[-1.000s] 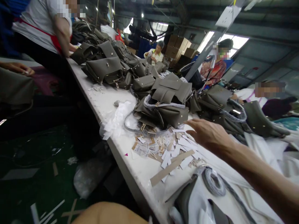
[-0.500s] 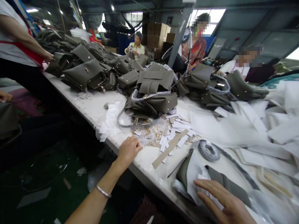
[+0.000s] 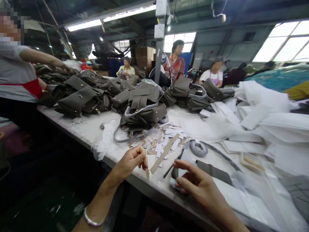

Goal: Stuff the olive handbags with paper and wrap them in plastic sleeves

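Note:
My left hand (image 3: pixel 134 162), with a silver bangle at the wrist, is raised over the table's front edge. Its fingers are pinched on a small tan tag (image 3: pixel 147 174) that dangles below them; its details are too small to make out. My right hand (image 3: pixel 196 180) hovers by the near edge with fingers apart and holds nothing. Behind and under it lies a dark olive handbag (image 3: pixel 214 172), partly covered with white wrapping and partly hidden by the hand. A coiled wrapped strap (image 3: pixel 198 148) rests just beyond the bag.
Loose white and tan paper strips (image 3: pixel 166 146) lie mid-table. Behind them are wrapped handbags (image 3: pixel 145 112) in a heap. White foam sheets (image 3: pixel 272 122) are piled at right. A person in a red apron (image 3: pixel 33 83) stands at left; other people sit or stand farther back.
My left hand has lifted off the table by the strips and now pinches the small tan tag. My right hand has shifted left above the bag. The view has tilted up and turned right.

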A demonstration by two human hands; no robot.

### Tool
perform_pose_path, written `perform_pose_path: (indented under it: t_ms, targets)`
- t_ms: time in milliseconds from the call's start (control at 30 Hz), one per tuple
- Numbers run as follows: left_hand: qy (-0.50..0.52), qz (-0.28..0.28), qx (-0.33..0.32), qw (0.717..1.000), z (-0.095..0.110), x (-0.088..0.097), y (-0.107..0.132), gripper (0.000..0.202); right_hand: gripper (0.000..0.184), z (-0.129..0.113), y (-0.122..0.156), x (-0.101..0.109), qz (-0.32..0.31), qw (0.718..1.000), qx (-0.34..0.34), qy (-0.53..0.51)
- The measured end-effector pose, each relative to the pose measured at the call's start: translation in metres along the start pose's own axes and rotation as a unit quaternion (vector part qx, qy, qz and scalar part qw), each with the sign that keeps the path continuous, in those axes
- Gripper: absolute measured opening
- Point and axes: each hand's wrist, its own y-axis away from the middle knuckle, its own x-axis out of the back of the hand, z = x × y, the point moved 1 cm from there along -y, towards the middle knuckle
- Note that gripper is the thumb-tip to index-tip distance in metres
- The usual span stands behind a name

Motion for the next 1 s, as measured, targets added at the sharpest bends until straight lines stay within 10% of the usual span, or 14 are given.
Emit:
perform_pose_path:
  t_ms: [167,300,600,767,1000]
  targets:
    - [0.176,-0.131,0.008,0.976,0.041,-0.038,0.001,0.046,0.097,-0.029,-0.014,-0.031,-0.122,0.964,-0.021,-0.234]
    - [0.207,-0.174,0.011,0.963,0.056,-0.056,0.0,0.042,0.055,-0.032,-0.01,-0.027,-0.209,0.946,-0.022,-0.245]
    - [0.196,-0.185,0.056,0.961,0.039,-0.085,0.005,0.039,0.04,0.007,0.027,0.002,-0.124,0.976,-0.059,-0.171]
    - [0.15,-0.212,0.051,0.964,0.048,-0.102,0.012,0.025,0.084,0.013,0.03,-0.004,-0.125,0.952,-0.059,-0.274]
    - [0.066,-0.158,0.029,0.985,0.048,-0.102,0.011,0.018,0.039,0.009,0.04,0.003,-0.113,0.969,-0.107,-0.194]
